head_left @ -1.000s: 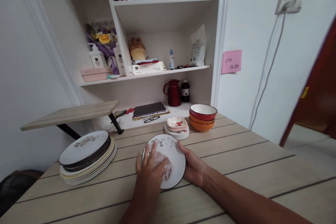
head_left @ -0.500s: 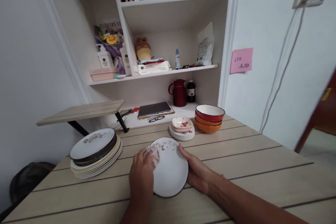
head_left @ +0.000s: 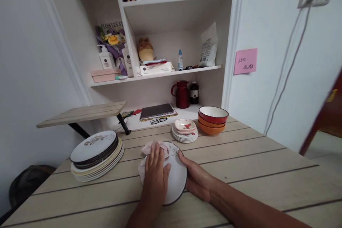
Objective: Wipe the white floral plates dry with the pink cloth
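A white plate point(head_left: 177, 180) with a dark rim and a small pattern at its far edge lies on the wooden table point(head_left: 253, 164) in front of me. My left hand point(head_left: 156, 176) lies flat on a pink cloth point(head_left: 149, 148), pressing it onto the plate's left half with fingers stretched out. My right hand point(head_left: 196, 180) holds the plate's right rim, thumb on top and fingers curled around the edge.
A stack of large plates point(head_left: 93, 153) sits at the left. Small dishes point(head_left: 185, 132) and stacked red and orange bowls point(head_left: 213, 119) stand behind. A raised wooden board point(head_left: 82, 113), a red jug point(head_left: 182, 94) and cluttered shelves lie beyond.
My left hand swept the cloth from the plate's middle to its upper left, then flattened out over it. The plate shifted slightly left; my right hand stayed on its rim.
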The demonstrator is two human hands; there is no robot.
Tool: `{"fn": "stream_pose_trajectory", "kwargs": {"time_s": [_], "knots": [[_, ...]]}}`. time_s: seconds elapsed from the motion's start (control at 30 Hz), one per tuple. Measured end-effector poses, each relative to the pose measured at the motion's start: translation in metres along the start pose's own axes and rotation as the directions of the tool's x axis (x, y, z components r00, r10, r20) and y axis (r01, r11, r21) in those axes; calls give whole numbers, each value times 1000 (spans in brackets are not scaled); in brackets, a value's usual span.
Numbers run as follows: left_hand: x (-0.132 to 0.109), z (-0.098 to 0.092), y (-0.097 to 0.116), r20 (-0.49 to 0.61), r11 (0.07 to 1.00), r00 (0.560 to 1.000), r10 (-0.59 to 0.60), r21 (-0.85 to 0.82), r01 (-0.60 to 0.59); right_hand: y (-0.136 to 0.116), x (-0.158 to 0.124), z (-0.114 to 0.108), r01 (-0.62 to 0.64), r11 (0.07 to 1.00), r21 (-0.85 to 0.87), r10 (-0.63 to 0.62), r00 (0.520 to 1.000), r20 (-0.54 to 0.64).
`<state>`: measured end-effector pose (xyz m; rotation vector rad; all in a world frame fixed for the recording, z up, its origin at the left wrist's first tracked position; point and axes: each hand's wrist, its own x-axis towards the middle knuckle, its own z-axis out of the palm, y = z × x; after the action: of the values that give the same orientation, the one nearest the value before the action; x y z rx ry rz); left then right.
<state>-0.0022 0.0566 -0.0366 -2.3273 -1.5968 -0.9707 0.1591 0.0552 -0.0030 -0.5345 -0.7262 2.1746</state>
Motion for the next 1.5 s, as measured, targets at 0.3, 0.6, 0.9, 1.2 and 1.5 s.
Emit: {"fn": "stream_pose_trajectory", "kwargs": {"time_s": [0.3,0.6,0.9,1.2,1.5], "knots": [[2,-3,6,143,973,968,206,-140,-186,-5,4,-5,-62,998,-29,63,997,32],[4,-25,18,329,920,879,346,-302,-249,-16,10,-18,-18,996,85,4,988,157],[10,-32,12,291,944,900,325,-150,-292,-34,5,-32,88,992,94,-90,996,18],[7,-11,-13,47,972,980,192,132,-196,-31,4,-29,83,993,79,-77,994,-81],[8,-17,-16,111,994,989,103,22,-106,-14,2,-16,33,999,14,-32,998,-45]]}}
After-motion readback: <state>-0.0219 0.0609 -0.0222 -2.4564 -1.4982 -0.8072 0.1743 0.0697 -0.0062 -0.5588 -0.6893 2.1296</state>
